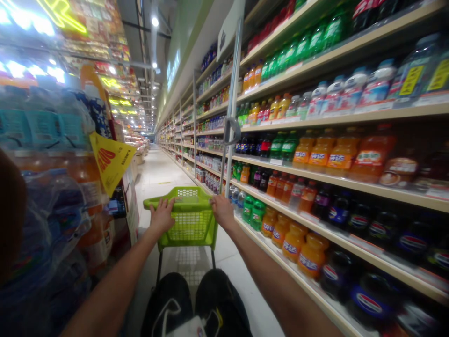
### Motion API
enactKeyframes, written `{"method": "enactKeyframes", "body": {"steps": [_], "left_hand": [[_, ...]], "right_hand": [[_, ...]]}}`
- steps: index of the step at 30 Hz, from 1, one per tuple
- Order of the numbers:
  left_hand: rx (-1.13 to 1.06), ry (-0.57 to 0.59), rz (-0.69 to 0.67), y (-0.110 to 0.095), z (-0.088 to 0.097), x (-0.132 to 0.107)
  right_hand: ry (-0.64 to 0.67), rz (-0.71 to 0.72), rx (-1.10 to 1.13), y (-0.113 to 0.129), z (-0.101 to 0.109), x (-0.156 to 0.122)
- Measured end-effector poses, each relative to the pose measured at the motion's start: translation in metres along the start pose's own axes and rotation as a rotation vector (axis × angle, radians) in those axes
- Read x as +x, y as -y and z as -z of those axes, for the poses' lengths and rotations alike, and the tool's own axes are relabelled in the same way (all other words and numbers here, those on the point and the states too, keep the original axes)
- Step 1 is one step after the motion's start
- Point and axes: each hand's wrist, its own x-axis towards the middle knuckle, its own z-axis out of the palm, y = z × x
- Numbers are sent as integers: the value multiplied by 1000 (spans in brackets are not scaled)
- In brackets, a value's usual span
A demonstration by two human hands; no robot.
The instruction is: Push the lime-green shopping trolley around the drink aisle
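A lime-green shopping cart with a mesh basket stands in front of me in a supermarket aisle. My left hand is wrapped round the left end of its handle. My right hand grips the right end of the same handle. Both arms reach forward from the bottom of the view. The basket looks empty from here. Below the cart I see my dark trousers.
Long shelves of soft-drink bottles run along the right, close to my right arm. A grey pole rises by the shelf ahead. Shrink-wrapped bottle packs with a yellow sign stack on the left. The white tiled aisle stretches ahead.
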Motion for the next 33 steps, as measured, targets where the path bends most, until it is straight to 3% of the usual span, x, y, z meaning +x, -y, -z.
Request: {"method": "enactKeyframes", "body": {"steps": [8, 11, 15, 17, 20, 24, 26, 28, 33], "left_hand": [[-22, 36, -53, -30, 3, 1], [-28, 29, -71, -31, 0, 1], [-29, 31, -74, -34, -4, 0], [-28, 32, -72, -36, -5, -1], [-29, 28, -70, -38, -5, -1], [-32, 23, -70, -40, -1, -2], [-36, 27, -77, -40, 1, -3], [-46, 35, -85, -39, 3, -4], [-73, 63, -85, -35, 4, -4]], "right_hand": [[-29, 241, 139, 32, -37, -3], [-28, 238, 95, 15, -34, -4], [-59, 76, -10, -20, -18, 0], [-61, 29, -31, -24, -14, 2], [-43, 72, -7, -5, -19, 5], [-4, 273, 42, 35, -33, 5], [17, 312, 37, 41, -34, 6], [27, 270, 11, 35, -29, 8], [45, 45, -76, -11, -7, 14]]}}
